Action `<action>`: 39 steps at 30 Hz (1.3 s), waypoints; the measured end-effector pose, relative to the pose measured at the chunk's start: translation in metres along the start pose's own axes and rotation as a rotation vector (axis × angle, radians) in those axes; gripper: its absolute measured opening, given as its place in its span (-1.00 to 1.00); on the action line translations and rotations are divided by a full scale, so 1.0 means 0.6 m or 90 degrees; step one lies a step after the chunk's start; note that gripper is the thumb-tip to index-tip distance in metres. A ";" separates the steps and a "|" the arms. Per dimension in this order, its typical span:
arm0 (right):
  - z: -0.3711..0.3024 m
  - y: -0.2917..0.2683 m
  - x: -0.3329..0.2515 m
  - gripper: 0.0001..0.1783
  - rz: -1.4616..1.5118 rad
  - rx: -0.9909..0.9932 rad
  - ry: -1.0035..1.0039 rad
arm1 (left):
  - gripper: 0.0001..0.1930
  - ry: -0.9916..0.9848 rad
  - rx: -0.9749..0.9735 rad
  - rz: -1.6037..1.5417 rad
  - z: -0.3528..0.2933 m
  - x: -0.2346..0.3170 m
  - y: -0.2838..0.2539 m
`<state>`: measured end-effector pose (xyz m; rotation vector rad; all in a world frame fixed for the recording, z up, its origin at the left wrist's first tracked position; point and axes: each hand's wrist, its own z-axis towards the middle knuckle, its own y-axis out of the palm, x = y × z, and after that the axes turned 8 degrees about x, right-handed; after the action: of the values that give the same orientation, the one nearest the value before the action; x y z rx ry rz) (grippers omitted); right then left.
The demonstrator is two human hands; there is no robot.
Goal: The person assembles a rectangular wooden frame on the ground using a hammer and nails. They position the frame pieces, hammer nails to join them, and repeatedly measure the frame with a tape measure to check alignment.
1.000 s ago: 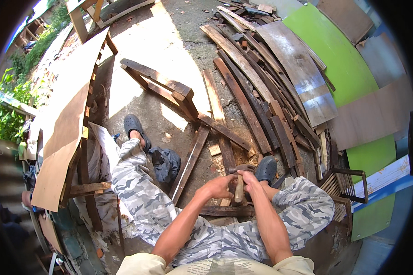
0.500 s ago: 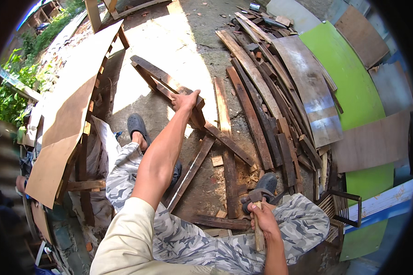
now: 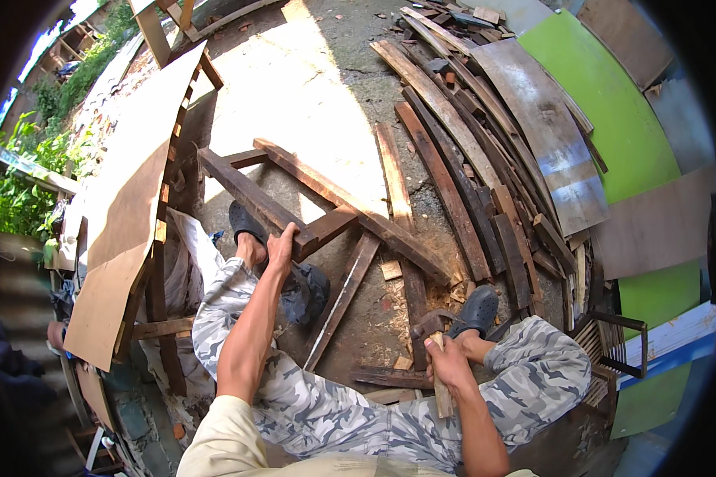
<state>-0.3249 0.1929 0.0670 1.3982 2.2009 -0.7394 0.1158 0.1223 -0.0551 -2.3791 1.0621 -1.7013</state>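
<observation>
My left hand [image 3: 281, 246] grips the near end of a dark wooden frame [image 3: 254, 195], its fingers curled round the beam. Two long beams and two short crosspieces make up this frame, which leans at a slant over the ground. One long beam lies across a loose timber [image 3: 346, 298] and a longer plank [image 3: 390, 171]. In front of my right knee, my right hand [image 3: 451, 367] is wrapped round the pale wooden handle of a hammer [image 3: 435, 322]. The hammer's dark metal head points up, close to my right clog [image 3: 477, 312].
Several long timbers [image 3: 437, 167] lie stacked to the right, beside metal and green sheets [image 3: 605, 119]. A low table-like structure with a brown board top [image 3: 123, 215] stands left. Wood chips and a small block [image 3: 391, 270] lie between my feet. A slatted frame [image 3: 612, 350] sits by my right knee.
My left hand has drawn the wooden frame's near end toward me and left, turning it so its two long beams now show spread apart. The hammer stays in my right hand, nearly still.
</observation>
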 end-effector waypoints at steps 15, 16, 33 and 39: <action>0.069 0.023 0.056 -0.53 -0.277 0.005 0.031 | -0.14 -0.174 0.034 0.014 0.006 -0.133 -0.008; 0.076 0.024 0.066 -0.50 -0.321 0.003 0.029 | -0.10 -0.166 0.020 0.023 0.005 -0.131 -0.006; 0.218 0.121 0.148 -0.72 -0.250 -0.082 0.141 | -0.26 -0.060 -0.040 0.083 -0.032 -0.001 0.009; 0.224 0.127 0.158 -0.63 -0.242 -0.111 0.175 | -0.21 -0.068 0.020 0.064 -0.034 0.032 0.023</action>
<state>-0.2839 0.1987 -0.1097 1.0597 2.7176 -0.4798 0.0950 0.1082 -0.0365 -2.3256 1.1103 -1.5293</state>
